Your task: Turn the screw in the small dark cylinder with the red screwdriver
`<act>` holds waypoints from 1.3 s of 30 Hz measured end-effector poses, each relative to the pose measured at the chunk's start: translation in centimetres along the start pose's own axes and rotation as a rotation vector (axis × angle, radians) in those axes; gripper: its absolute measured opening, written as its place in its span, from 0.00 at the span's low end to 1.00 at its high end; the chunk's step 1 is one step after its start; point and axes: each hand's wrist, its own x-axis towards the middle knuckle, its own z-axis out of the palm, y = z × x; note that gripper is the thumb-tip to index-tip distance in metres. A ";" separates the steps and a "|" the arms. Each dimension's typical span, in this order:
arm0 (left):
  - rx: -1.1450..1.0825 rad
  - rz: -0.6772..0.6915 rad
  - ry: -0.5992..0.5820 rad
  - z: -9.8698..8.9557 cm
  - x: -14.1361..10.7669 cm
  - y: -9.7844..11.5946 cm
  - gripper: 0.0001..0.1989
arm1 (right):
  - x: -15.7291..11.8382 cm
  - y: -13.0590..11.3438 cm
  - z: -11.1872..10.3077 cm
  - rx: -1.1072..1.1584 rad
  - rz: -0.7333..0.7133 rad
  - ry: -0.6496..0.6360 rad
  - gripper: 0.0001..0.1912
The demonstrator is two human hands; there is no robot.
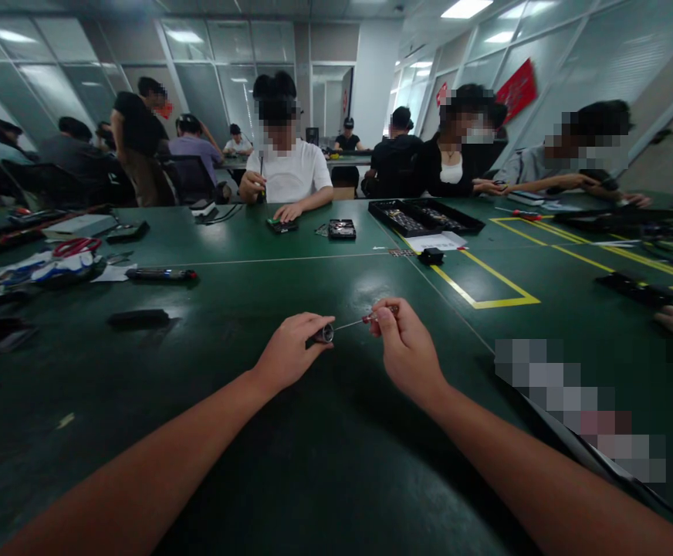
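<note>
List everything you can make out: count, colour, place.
Screwdriver: one, reddish handle, centre
Cylindrical part: one, dark, centre
Work surface: one, green, foreground
Parts tray: count unclear, black, far right-centre
Tape outlines: several, yellow, right side
Red-tipped tube: one, dark, left
Cloth bundle: count unclear, white and blue, far left
People: at least nine, mixed clothing, background
Other small items: too blurred to count, mixed colours, tabletop
Forearms: two, bare, foreground
Left hand: one, bare, centre, gripping cylindrical part
Right hand: one, bare, centre, holding screwdriver

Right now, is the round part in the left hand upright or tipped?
Tipped: the round part, held in the left hand, faces sideways, its end toward the screwdriver in the right hand.
</note>
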 end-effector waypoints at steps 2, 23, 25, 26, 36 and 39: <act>0.008 0.006 -0.006 0.0 0.0 0.0 0.22 | 0.0 -0.2 -0.1 -0.041 -0.021 -0.010 0.10; -0.002 -0.033 -0.014 -0.1 0.0 -0.2 0.21 | -0.2 -1.1 -0.4 -0.202 -0.098 -0.005 0.10; -0.012 -0.036 -0.002 -0.1 0.0 -0.3 0.20 | -0.2 -1.1 -0.3 -0.195 -0.098 -0.003 0.09; -0.018 -0.038 0.004 -0.1 0.0 -0.3 0.20 | -0.2 -1.0 -0.3 -0.196 -0.096 -0.001 0.10; -0.058 -0.133 0.072 0.0 -0.1 -1.0 0.18 | -0.1 -0.7 -0.4 -0.183 -0.049 0.000 0.11; -0.052 -0.133 0.069 0.0 -0.1 -1.0 0.18 | -0.2 -0.7 -0.4 -0.175 -0.054 0.014 0.11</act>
